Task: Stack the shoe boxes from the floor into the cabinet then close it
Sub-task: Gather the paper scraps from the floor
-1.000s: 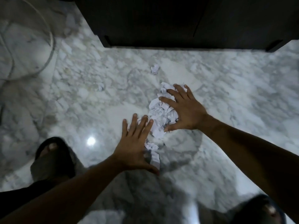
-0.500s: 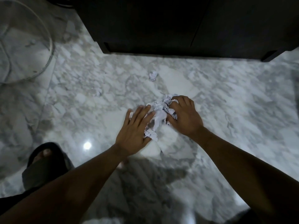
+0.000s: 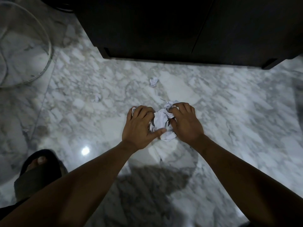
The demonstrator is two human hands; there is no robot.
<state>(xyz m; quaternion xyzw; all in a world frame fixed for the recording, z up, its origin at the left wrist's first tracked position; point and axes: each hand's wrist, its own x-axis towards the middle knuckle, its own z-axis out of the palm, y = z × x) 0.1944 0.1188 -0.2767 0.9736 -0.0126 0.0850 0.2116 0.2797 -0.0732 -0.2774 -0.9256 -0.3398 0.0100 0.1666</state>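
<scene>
Floor [image 3: 246,120]: pale veined marble that carries everything here; a lamp glares on it near the left foot.
Cabinet [image 3: 164,27]: dark, standing along the far edge of the floor. One seam runs down its front, so the doors look closed, but it is too dark to be sure.
Glass round [image 3: 48,51]: a clear curved rim at the far left corner of the floor, cut off by the frame. I cannot tell what it is.
Sandal [image 3: 37,169]: a dark sandal with toes showing, at the near left edge, planted for a crouch.
Left hand [image 3: 139,128]: fingers curled over the left side of the crumpled paper, thumb pressed to its near end.
Right hand [image 3: 185,123]: fingers curled over the right side, gripping it. The two hands face each other, probably to squeeze loose sheets into one wad.
Crumpled paper [image 3: 161,120]: white with faint print, between the hands at mid-floor; its underside is hidden.
Scraps: one small ball [image 3: 153,81] nearer the cabinet and a smaller bit [image 3: 97,97] to its left, both apart from the hands.
Shoe boxes: none in view, so whether they are already stacked inside cannot be told.
</scene>
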